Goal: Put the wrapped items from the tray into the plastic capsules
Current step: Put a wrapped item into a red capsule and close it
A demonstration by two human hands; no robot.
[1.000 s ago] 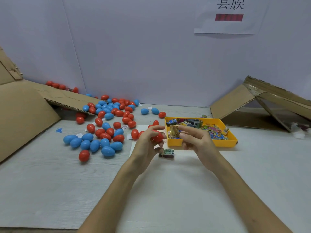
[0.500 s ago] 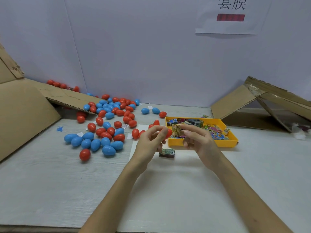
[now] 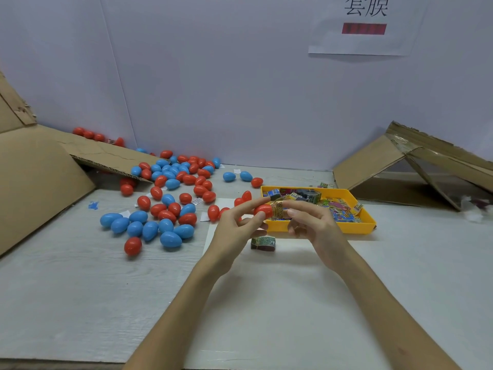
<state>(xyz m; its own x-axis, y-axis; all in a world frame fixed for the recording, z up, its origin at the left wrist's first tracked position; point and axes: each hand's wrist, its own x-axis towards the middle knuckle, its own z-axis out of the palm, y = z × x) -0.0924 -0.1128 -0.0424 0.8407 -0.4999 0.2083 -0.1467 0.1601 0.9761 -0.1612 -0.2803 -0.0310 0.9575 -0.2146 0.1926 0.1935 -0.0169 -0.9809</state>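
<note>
Gripping red capsule (image 3: 262, 211) in left hand (image 3: 234, 225), pinching gold wrapped item (image 3: 277, 209) against it with right hand (image 3: 313, 227), just before tray (image 3: 352, 227) — partway only, plenty left inside.

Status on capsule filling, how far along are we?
Done: unclear. Closed red and blue capsules lie scattered at left, contents not visible. In hand: left hand holds a red capsule; right hand pinches a gold wrapped item against its end. Left: yellow tray holds many wrapped items; a loose wrapped item lies below the hands.
</note>
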